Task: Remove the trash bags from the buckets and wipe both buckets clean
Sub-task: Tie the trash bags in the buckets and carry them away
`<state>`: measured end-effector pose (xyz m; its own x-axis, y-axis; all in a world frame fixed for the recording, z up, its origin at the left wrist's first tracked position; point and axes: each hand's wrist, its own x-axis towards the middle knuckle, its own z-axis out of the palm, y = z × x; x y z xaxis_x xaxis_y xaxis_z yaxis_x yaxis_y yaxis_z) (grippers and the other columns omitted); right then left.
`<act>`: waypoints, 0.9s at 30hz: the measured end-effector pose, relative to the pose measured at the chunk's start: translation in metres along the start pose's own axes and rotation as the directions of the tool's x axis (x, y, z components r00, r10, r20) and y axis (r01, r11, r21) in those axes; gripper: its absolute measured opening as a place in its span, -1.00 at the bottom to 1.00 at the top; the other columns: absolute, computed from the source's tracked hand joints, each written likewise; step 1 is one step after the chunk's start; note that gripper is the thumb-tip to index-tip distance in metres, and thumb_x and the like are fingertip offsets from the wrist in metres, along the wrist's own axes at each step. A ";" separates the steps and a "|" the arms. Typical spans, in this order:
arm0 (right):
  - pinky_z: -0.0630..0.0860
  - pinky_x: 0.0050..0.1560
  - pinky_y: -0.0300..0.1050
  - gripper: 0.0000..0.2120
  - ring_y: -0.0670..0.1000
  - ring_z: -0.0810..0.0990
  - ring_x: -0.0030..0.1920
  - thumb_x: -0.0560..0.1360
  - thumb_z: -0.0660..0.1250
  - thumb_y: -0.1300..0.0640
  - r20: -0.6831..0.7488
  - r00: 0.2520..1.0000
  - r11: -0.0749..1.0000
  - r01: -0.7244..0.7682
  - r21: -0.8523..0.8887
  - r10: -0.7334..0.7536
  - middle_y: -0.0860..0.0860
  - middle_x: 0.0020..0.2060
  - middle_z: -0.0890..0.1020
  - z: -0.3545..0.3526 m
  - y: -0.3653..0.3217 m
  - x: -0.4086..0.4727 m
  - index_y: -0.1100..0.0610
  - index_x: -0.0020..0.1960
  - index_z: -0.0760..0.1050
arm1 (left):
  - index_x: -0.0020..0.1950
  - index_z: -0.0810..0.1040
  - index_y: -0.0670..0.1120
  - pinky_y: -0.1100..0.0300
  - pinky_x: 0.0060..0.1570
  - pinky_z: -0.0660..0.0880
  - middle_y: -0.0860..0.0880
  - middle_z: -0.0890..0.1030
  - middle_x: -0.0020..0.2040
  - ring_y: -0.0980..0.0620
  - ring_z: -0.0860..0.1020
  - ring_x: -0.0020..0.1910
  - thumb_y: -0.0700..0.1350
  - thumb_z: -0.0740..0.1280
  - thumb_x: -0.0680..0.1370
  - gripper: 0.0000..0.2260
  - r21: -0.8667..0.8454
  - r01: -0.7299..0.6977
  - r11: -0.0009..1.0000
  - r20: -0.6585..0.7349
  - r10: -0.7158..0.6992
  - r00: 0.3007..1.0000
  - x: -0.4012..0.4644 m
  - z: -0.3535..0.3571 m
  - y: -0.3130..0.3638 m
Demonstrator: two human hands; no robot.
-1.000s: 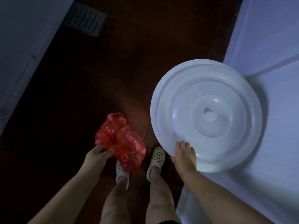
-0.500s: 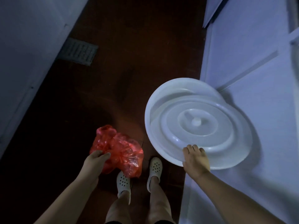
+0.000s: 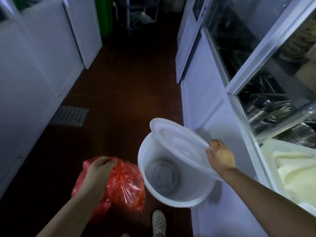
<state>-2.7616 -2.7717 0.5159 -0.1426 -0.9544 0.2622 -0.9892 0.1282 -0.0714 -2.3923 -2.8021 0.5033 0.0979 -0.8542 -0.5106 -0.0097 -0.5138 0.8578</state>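
A white plastic bucket (image 3: 174, 195) stands on the dark floor against the white cabinet, its inside bare with no bag in it. My right hand (image 3: 219, 155) grips the edge of its round white lid (image 3: 177, 139), which is tilted up over the bucket's far side. My left hand (image 3: 98, 173) holds a crumpled red trash bag (image 3: 126, 183) just left of the bucket, above the floor.
White cabinets (image 3: 201, 103) line the right, with glass doors showing metal bowls (image 3: 266, 108). A cream cloth (image 3: 295, 175) lies in a tray at right. White units run along the left; a floor drain grate (image 3: 70, 116) sits there. My shoe (image 3: 159, 223) is below the bucket.
My right hand has lifted and tilted the lid, uncovering the bucket's inside. The view has risen toward the corridor. My left hand still holds the red bag, now closer to the bucket.
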 end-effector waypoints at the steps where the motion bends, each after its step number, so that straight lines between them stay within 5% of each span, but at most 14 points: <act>1: 0.49 -0.41 0.04 -0.83 0.31 0.56 -0.32 0.31 0.45 0.42 -0.004 0.997 0.997 -0.074 0.030 0.074 0.29 -0.33 0.54 -0.008 0.002 0.004 0.37 -0.25 0.45 | -0.17 0.64 -0.05 -0.08 -0.16 0.60 -0.21 0.67 -0.21 -0.20 0.65 -0.21 -0.17 0.37 0.50 -0.92 0.012 -0.042 0.999 0.044 0.041 0.998 -0.003 0.009 0.013; 8: 0.46 -0.37 0.04 -0.85 0.31 0.56 -0.29 0.36 0.44 0.37 -0.193 0.963 0.976 -0.162 0.148 0.189 0.29 -0.27 0.56 -0.046 0.028 0.046 0.36 -0.19 0.46 | -0.24 0.68 0.10 -0.03 0.09 0.54 -0.03 0.69 -0.20 -0.08 0.64 -0.07 -0.19 0.37 0.49 -0.79 0.025 -0.209 0.978 0.267 0.195 0.944 -0.013 0.088 0.082; 19: 0.39 -0.26 -0.02 -0.85 0.27 0.54 -0.18 0.43 0.40 0.26 -0.169 0.958 0.959 -0.196 0.206 0.232 0.27 -0.20 0.58 -0.035 0.099 0.119 0.36 -0.13 0.51 | -0.14 0.63 -0.09 0.02 0.06 0.50 -0.16 0.66 -0.11 -0.12 0.61 -0.07 -0.27 0.34 0.51 -0.88 0.068 -0.056 0.996 0.311 0.032 0.950 0.045 0.204 0.067; 21: 0.37 -0.23 -0.02 -0.83 0.25 0.53 -0.14 0.45 0.38 0.21 -0.120 0.957 0.947 -0.234 0.222 0.265 0.24 -0.15 0.58 -0.024 0.111 0.132 0.34 -0.10 0.51 | -0.14 0.62 -0.10 0.09 -0.05 0.52 -0.13 0.67 -0.15 -0.04 0.62 -0.15 -0.27 0.32 0.52 -0.88 0.101 -0.003 0.995 0.311 -0.028 0.950 0.062 0.223 0.043; 24: 0.39 -0.17 0.02 -0.82 0.25 0.53 -0.11 0.47 0.36 0.19 -0.066 0.960 0.936 -0.248 0.248 0.272 0.25 -0.12 0.57 -0.008 0.128 0.146 0.33 -0.09 0.51 | -0.10 0.60 -0.10 0.36 -0.50 0.43 0.06 0.63 -0.45 0.19 0.56 -0.51 -0.29 0.27 0.53 -0.85 0.165 0.117 0.979 0.319 -0.165 0.933 0.089 0.257 0.006; 27: 0.42 -0.14 0.02 -0.81 0.25 0.53 -0.11 0.48 0.35 0.17 -0.017 0.959 0.930 -0.269 0.253 0.282 0.25 -0.12 0.57 0.012 0.143 0.155 0.33 -0.09 0.50 | 0.00 0.58 -0.20 0.35 -0.48 0.45 -0.08 0.63 -0.31 0.00 0.58 -0.36 -0.34 0.27 0.52 -0.86 0.232 0.206 0.951 0.328 -0.275 0.904 0.118 0.292 -0.037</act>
<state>-2.9248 -2.9046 0.5352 -0.4164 -0.8747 0.2482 -0.8724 0.3075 -0.3800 -2.6708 -2.9066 0.3943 -0.2348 -0.6566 -0.7168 -0.2199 -0.6824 0.6971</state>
